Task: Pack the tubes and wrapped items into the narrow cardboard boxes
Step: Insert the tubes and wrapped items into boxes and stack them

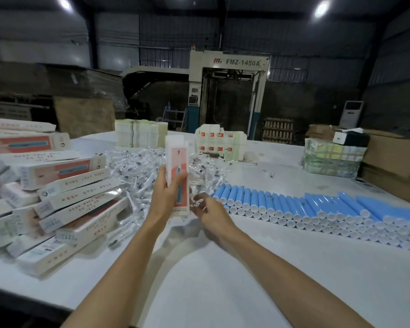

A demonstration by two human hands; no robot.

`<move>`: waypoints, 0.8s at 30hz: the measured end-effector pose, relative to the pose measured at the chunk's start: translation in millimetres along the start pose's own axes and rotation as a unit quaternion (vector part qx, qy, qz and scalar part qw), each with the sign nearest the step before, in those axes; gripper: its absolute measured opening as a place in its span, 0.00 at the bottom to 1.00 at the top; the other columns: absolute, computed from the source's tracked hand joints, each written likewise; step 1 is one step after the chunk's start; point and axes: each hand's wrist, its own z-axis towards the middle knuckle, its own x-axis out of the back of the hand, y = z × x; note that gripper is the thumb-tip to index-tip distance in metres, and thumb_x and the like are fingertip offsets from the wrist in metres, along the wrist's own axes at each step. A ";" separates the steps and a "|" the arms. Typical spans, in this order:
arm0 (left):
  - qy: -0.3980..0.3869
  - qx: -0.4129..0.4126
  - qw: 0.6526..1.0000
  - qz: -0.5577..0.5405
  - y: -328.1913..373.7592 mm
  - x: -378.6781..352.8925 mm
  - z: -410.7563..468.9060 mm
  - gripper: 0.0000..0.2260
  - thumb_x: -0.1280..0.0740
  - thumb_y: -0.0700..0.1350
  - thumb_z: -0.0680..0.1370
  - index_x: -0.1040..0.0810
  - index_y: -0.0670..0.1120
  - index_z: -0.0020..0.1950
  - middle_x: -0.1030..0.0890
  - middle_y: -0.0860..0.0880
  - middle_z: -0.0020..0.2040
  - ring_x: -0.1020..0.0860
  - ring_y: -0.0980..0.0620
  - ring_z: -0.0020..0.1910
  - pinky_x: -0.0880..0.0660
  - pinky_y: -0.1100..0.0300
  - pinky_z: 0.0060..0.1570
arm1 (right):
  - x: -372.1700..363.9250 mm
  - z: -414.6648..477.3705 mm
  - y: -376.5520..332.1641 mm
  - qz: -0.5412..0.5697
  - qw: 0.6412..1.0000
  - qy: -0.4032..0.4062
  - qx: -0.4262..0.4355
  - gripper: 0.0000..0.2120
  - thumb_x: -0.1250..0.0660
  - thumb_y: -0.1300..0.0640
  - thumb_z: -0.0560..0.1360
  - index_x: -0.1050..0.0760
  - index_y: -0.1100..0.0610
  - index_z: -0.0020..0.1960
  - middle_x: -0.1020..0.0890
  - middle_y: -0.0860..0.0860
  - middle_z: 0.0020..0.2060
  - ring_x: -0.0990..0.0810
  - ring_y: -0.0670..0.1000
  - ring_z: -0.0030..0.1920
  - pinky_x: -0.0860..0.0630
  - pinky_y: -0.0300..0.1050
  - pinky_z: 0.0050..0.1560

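The left hand has a narrow box stood upright above the table, its grip wrapped round the lower half, thumb across the printed front, and the top flap stands open. So we're at the loading step: box erected, ready to be filled, though what's inside it can't be seen from here. The right hand sits just beside the box's bottom end, fingers curled, with a glint of clear film at the fingertips. Whether that grip actually has a wrapped piece is too blurred to tell. Supplies are close: the wrapped items lie heaped behind the box, and the blue tubes lie in neat rows to the right, white caps facing us. Next up, by my reckoning, one of each has to be lifted to that open top and slid in lengthwise, then the flap tucked. At left, a pile of boxes lies tumbled; flat cartons are stacked at the back.
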 end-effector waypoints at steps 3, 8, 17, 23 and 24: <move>0.046 0.014 0.999 -0.023 -2.8 13.1 7.6 0.25 0.33 0.61 0.76 0.27 0.52 0.69 0.16 0.44 0.54 0.14 0.54 0.41 0.18 0.60 0.40 | -28.6 21.5 -4.6 -0.178 0.982 0.006 0.066 0.17 0.31 0.46 0.80 0.28 0.41 0.67 0.16 0.47 0.56 0.15 0.51 0.49 0.17 0.54 0.49; 0.089 0.036 0.995 -0.034 -8.8 20.2 12.5 0.19 0.32 0.59 0.82 0.27 0.52 0.69 0.16 0.41 0.58 0.14 0.42 0.49 0.18 0.54 0.43 | -57.1 43.5 -6.4 -0.292 0.954 0.059 0.037 0.11 0.34 0.50 0.83 0.24 0.52 0.64 0.16 0.54 0.52 0.15 0.59 0.50 0.16 0.56 0.52; 0.044 0.057 0.996 -0.048 -13.5 8.1 10.9 0.10 0.32 0.55 0.85 0.26 0.54 0.63 0.15 0.43 0.54 0.13 0.49 0.41 0.16 0.55 0.40 | -19.8 17.3 -13.0 -0.343 0.934 0.065 0.078 0.19 0.36 0.60 0.81 0.32 0.55 0.71 0.17 0.54 0.49 0.17 0.58 0.47 0.21 0.52 0.45; -0.067 0.081 0.993 -0.044 0.5 -23.7 -8.5 0.22 0.28 0.58 0.79 0.26 0.49 0.69 0.13 0.45 0.56 0.11 0.46 0.46 0.13 0.48 0.48 | 82.2 -23.7 -1.9 -0.077 0.986 0.146 0.037 0.21 0.39 0.62 0.84 0.32 0.49 0.75 0.15 0.49 0.41 0.17 0.46 0.45 0.24 0.42 0.38; -0.097 0.072 0.993 -0.015 2.0 -32.5 -16.1 0.24 0.28 0.60 0.77 0.25 0.50 0.68 0.13 0.46 0.57 0.11 0.48 0.48 0.13 0.48 0.52 | 98.9 -32.7 -1.0 -0.023 0.983 0.176 0.056 0.20 0.38 0.60 0.84 0.31 0.47 0.74 0.14 0.47 0.43 0.18 0.43 0.44 0.24 0.38 0.39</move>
